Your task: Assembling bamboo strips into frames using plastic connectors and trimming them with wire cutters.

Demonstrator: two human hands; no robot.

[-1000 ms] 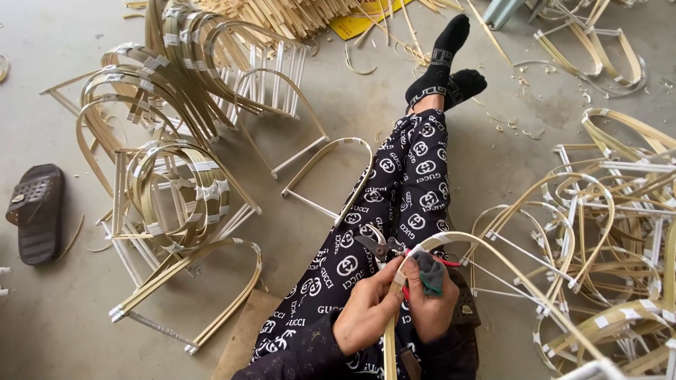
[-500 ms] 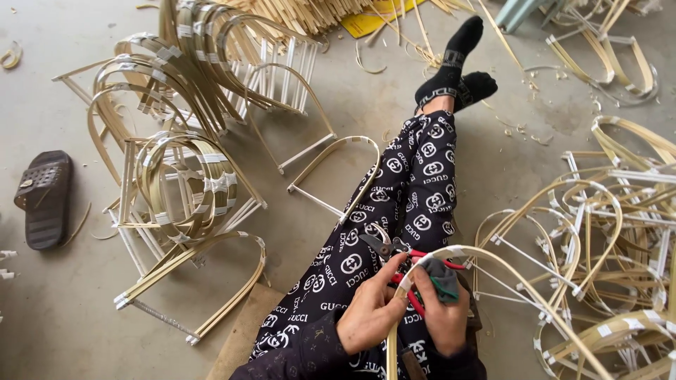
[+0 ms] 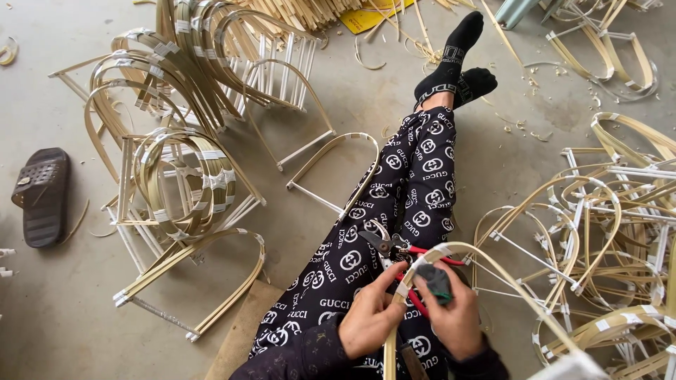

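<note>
Both hands have drawn closer together over the lap since the earlier frame. Left hand [image 3: 370, 320] pinches the bent bamboo strip [image 3: 493, 271] between thumb and fingertips. Right hand [image 3: 456, 320] is curled around a dark tape roll [image 3: 435, 280], pressed against the strip. Red-handled shears [image 3: 394, 248] lie on the patterned trouser leg [image 3: 412, 176]. Finished bamboo arches [image 3: 190, 281] rest on the floor [image 3: 56, 324], well apart.

Grey concrete floor [image 3: 63, 331], dusty and scattered with shavings. On the left, a dark slipper [image 3: 40, 195] lying alone. Beside it, a stack of arched bamboo frames [image 3: 179, 179] bound with white tape, one single frame [image 3: 193, 281] flat in front. Behind, bundled loose strips [image 3: 310, 10] over a yellow sheet [image 3: 370, 15]. On the right, a tangled heap of bent frames [image 3: 620, 232].
</note>
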